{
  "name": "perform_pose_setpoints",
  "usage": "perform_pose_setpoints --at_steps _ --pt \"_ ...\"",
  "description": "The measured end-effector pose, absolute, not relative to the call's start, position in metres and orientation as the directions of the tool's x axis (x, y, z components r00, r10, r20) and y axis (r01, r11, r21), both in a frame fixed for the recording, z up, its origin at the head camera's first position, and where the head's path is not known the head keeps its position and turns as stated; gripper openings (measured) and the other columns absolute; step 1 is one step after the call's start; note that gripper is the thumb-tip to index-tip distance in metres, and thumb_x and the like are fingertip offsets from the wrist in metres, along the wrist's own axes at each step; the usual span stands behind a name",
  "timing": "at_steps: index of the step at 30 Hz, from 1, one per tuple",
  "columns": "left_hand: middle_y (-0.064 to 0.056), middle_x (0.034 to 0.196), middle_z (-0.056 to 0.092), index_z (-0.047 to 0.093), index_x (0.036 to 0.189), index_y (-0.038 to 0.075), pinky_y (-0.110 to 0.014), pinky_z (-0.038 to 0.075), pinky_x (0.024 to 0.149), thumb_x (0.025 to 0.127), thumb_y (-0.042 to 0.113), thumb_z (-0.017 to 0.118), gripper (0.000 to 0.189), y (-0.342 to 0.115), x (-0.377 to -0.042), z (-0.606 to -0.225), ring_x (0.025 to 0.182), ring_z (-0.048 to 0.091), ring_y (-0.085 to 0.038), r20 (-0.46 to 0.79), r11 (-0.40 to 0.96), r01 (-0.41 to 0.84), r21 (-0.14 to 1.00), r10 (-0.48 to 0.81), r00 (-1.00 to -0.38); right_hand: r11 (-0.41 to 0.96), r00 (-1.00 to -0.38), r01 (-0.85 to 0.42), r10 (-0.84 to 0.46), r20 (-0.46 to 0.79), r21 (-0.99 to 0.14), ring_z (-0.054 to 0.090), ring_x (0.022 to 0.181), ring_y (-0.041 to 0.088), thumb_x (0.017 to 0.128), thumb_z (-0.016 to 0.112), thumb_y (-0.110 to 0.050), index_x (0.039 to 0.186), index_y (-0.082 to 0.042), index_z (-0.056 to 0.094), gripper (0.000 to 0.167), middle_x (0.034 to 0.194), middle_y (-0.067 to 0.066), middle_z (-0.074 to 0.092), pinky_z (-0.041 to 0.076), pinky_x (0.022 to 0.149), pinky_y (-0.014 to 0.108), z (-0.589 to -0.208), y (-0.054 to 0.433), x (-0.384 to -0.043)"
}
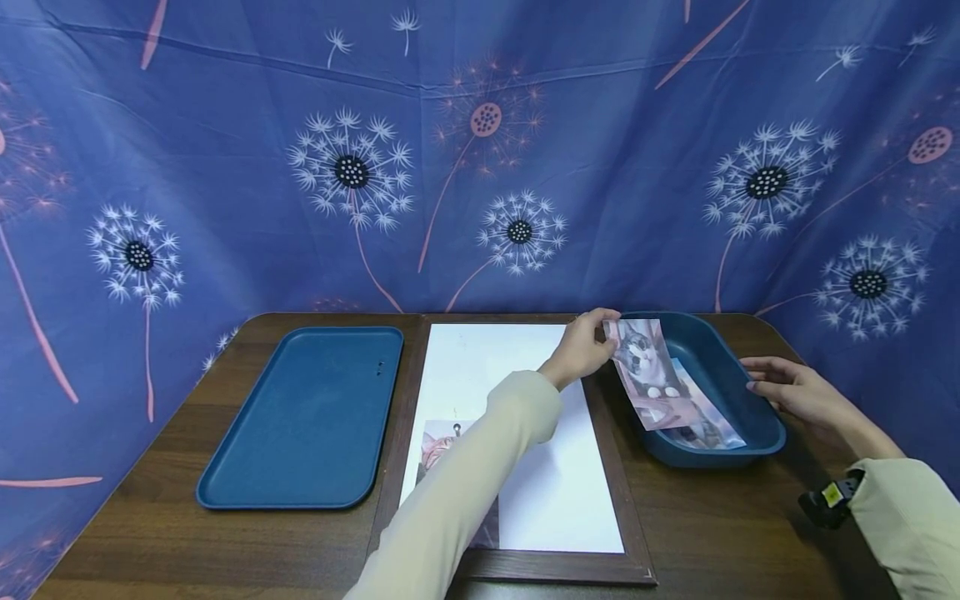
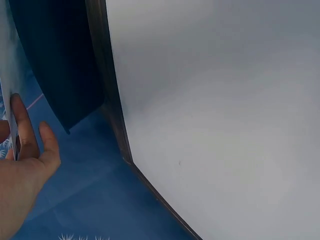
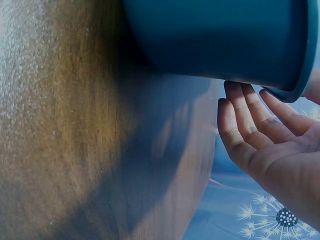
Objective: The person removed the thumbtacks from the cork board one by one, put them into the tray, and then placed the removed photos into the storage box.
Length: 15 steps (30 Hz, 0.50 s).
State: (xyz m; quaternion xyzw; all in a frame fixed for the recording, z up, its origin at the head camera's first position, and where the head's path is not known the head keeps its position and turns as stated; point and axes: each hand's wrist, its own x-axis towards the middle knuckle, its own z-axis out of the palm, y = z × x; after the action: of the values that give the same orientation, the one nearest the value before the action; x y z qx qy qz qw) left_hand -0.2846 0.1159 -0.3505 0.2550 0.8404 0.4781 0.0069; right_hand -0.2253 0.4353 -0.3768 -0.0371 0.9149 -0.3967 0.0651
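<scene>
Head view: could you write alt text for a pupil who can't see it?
A person's left grip holds a cat photo over a blue bin containing a second photo, the right grip at the bin's right side. Left of the bin lie a framed whiteboard, bearing a third photo partly behind a sleeve, and a blue tray.

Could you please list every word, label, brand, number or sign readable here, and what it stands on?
There is no readable text in any view.
Yellow patch on the black wrist device: too small to read.
Dark marks on the flat blue tray: too small to tell.
</scene>
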Motion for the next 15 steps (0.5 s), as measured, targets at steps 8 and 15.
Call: perform_pose_setpoints --at_steps 8,15 --pt "-0.008 0.132 0.048 0.047 0.131 0.012 -0.017 0.039 0.068 0.089 0.009 0.055 0.043 0.123 -0.283 -0.353 0.062 0.044 -0.007 0.212 0.45 0.415 0.791 0.434 -0.876 0.682 -0.99 -0.021 -0.117 -0.081 -0.731 0.054 0.077 -0.001 0.095 0.046 -0.029 0.132 0.002 0.034 0.05 0.092 -0.027 0.049 0.045 0.062 0.025 -0.376 0.434 -0.226" --pt "-0.007 0.133 0.046 0.044 0.134 0.014 -0.019 0.043 0.082 0.089 0.012 0.057 0.047 0.128 -0.279 -0.354 0.091 0.057 -0.01 0.156 0.504 0.39 0.771 0.445 -0.882 0.679 -0.99 -0.015 -0.113 -0.085 -0.734 0.053 0.075 0.0 0.094 0.049 -0.029 0.132 0.004 0.033 0.053 0.092 -0.024 0.052 0.045 0.061 0.026 -0.376 0.432 -0.225"
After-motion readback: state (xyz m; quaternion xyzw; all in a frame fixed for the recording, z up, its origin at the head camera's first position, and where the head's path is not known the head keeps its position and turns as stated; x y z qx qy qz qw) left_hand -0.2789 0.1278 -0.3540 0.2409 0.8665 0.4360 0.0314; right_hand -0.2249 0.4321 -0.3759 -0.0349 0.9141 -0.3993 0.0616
